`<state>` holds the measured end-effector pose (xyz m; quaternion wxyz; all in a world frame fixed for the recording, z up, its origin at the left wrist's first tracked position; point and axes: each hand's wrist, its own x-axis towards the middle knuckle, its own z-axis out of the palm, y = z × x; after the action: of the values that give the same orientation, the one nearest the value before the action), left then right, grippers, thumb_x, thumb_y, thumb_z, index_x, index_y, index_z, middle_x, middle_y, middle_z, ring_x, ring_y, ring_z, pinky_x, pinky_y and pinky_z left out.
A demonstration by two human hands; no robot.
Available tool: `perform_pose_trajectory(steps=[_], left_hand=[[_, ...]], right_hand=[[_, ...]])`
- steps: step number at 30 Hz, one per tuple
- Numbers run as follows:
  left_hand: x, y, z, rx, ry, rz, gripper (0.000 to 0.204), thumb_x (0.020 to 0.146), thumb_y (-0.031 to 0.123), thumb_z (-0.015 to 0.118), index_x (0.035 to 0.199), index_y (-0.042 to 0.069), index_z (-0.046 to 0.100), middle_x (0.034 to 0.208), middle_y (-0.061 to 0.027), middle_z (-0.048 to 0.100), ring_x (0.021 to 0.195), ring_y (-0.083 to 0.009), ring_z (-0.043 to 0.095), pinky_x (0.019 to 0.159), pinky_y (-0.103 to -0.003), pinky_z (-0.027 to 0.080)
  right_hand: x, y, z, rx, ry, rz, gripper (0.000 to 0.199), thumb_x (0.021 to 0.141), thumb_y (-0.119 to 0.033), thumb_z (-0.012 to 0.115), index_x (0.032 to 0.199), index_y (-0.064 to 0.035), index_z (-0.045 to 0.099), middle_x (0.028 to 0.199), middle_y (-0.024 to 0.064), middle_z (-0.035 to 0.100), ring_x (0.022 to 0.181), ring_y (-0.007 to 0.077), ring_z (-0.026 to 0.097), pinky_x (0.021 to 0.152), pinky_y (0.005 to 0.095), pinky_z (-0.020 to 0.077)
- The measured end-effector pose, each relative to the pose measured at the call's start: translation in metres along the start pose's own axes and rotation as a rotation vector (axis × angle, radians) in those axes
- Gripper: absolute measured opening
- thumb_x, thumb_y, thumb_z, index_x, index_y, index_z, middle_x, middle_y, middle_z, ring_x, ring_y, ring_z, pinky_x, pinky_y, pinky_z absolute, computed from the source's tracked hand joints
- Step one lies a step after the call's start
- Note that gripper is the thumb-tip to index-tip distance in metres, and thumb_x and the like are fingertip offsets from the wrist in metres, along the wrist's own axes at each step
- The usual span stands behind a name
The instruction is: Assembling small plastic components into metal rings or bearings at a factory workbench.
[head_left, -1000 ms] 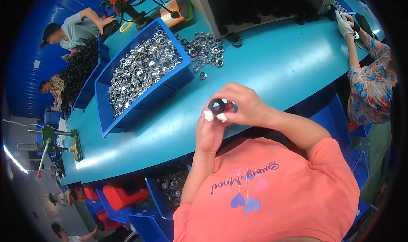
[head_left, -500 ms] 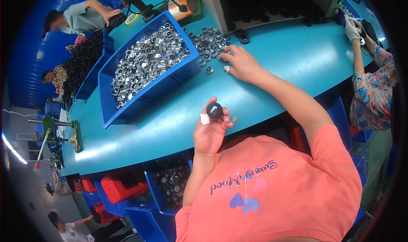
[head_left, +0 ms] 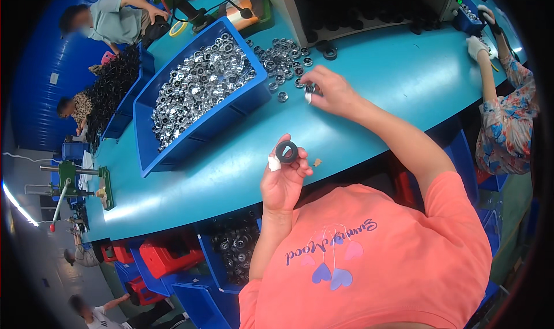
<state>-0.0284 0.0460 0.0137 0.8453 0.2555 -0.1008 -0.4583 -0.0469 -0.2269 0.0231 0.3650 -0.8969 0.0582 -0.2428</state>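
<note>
Parts (head_left: 196, 86) fill the blue bin (head_left: 216, 121); left hand (head_left: 281, 184) holds a black ring (head_left: 294, 154), right hand (head_left: 334, 93) a small part (head_left: 310, 88).

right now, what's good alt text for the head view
A person's left hand holds a black ring at a teal table; the right hand pinches a small part beside loose shiny round parts, near a blue bin heaped with more.

Twos, ones and a multitude

Adds up to one left hand (head_left: 282, 183), one right hand (head_left: 334, 92), two white finger wraps (head_left: 274, 164), one left-held black ring (head_left: 295, 154). Includes at least four co-workers (head_left: 118, 18). Runs past counting in silvery discs (head_left: 199, 86), heaped and overlapping.
</note>
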Motion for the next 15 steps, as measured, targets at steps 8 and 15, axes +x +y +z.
perform_pose_trajectory(steps=[8, 15], left_hand=[[0.002, -0.001, -0.004, 0.117, 0.044, 0.055, 0.053, 0.111, 0.035, 0.045, 0.153, 0.004, 0.043, 0.119, -0.0191, 0.064, 0.094, -0.0248, 0.065, 0.082, -0.041, 0.057], [-0.002, -0.003, 0.009, 0.222, 0.078, 0.086, 0.057, 0.109, 0.034, 0.051, 0.154, 0.0, 0.04, 0.124, -0.017, 0.064, 0.096, -0.0262, 0.068, 0.083, -0.042, 0.06]], right_hand=[[-0.04, -0.069, -0.004, 0.64, -0.09, 0.087, 0.028, 0.081, -0.008, 0.079, 0.108, -0.0036, 0.071, 0.103, 0.0062, 0.063, 0.086, 0.0145, 0.07, 0.082, 0.0291, 0.0602], [-0.065, -0.093, -0.004, 0.758, -0.121, 0.132, 0.029, 0.082, -0.007, 0.081, 0.109, -0.0035, 0.071, 0.108, 0.0079, 0.069, 0.092, 0.0153, 0.071, 0.085, 0.0307, 0.0584]])
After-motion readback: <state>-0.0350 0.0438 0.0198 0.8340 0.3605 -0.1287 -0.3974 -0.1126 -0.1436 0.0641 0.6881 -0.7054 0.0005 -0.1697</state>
